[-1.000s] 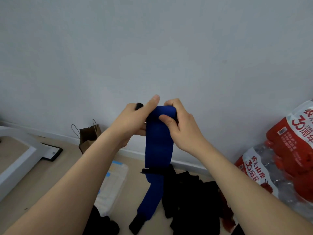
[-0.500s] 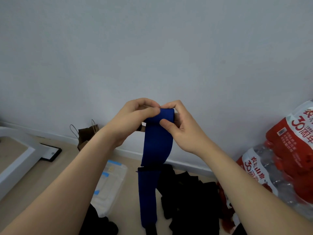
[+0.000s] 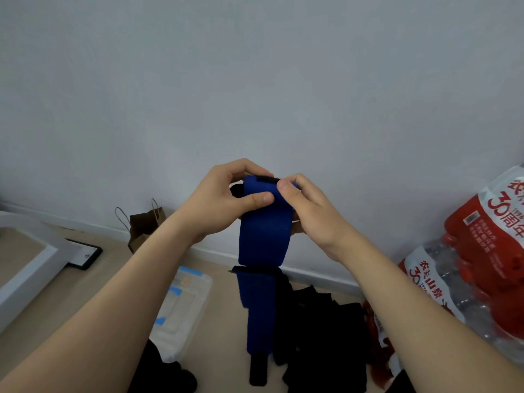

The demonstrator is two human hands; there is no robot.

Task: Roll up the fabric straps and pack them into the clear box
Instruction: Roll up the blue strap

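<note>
I hold a blue fabric strap (image 3: 263, 236) up in front of the wall. Its top end is rolled over between my hands. My left hand (image 3: 224, 202) grips the roll from the left, thumb pressed on its front. My right hand (image 3: 306, 211) pinches the roll's top right edge. The loose tail of the strap hangs down to a black tip (image 3: 258, 368) near the floor. The clear box (image 3: 184, 304) with blue tape marks lies on the floor at lower left. A heap of black straps (image 3: 320, 330) lies on the floor below my hands.
A brown paper bag (image 3: 144, 225) stands against the wall. A white frame (image 3: 31, 265) and a black-edged board (image 3: 85, 255) are at the left. Packs of bottled water in red wrap (image 3: 479, 268) fill the right side. More black fabric (image 3: 167, 373) lies at the bottom left.
The roll at the top has grown thicker and a black band now shows on it. The hanging tail has shortened and risen.
</note>
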